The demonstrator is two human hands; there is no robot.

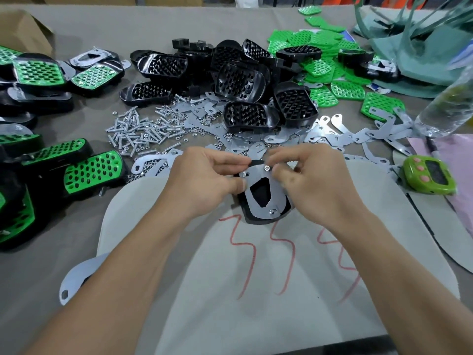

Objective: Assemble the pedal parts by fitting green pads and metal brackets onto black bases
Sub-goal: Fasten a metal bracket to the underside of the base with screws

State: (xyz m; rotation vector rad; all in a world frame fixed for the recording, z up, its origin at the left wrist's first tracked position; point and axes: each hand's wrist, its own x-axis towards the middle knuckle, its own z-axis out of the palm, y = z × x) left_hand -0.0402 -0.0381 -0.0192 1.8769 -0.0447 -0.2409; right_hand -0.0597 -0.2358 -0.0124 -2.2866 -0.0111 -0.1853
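Both hands on one pedal, mid-table

The left hand (204, 180) grips the left edge of a black base (256, 220), fingers curled round it. A metal bracket (277, 194) lies on the base. The right hand (314, 180) pinches a small nut (267, 168) at the bracket's top end. The base sits on a pale sheet (230, 290), just in front of loose screws (138, 131), with green pads (320, 65) heaped farther back on the right.

Assembly workshop: bench (97, 34) w/ piled black bases (238, 78), brackets (332, 134), screws (135, 134).
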